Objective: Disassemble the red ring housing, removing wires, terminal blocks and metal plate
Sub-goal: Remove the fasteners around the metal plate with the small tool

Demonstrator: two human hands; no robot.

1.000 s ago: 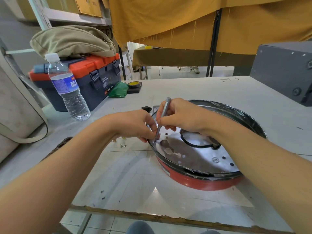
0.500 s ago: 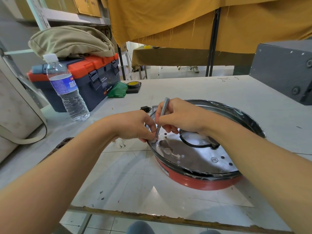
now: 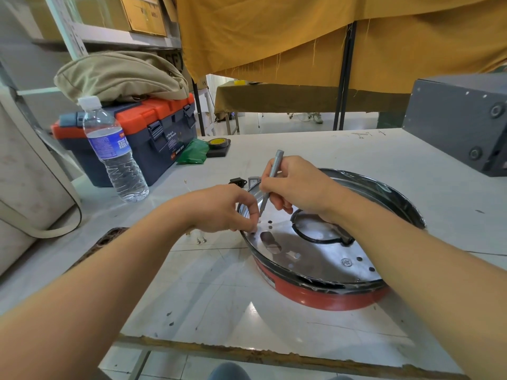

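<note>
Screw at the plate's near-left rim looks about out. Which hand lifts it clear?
Left, probably. The left hand has its fingertips curled at the metal plate right below the screwdriver tip, while the right hand is busy gripping that tool. The screw itself is too small to see.
</note>
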